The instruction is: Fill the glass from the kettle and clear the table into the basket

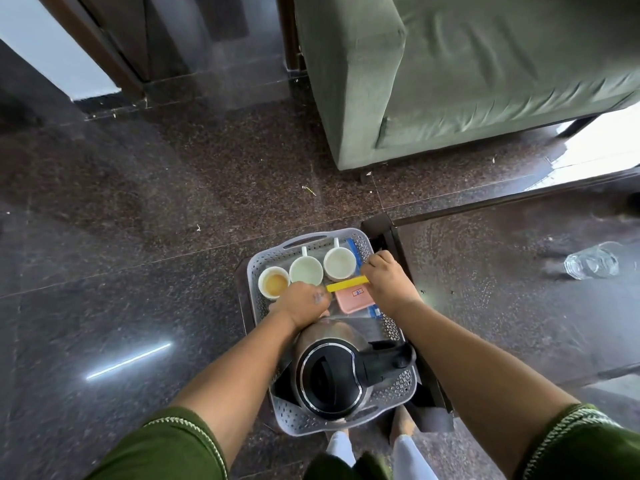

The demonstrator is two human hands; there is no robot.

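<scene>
We held a yellow stick (347,283) across the basket (391,393), right hand (388,282) gripping one end, left hand (304,304) seemingly pinching the other, lowering it beside the cups (306,270) and kettle (332,375), while the filled glass (592,261) stood on the table (502,271).

head-worn view, steeply downward, close overhead

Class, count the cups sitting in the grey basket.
3, in a row at the basket's far end: left cup with brown dregs, middle cup, right cup. Hands might hide more.
</scene>
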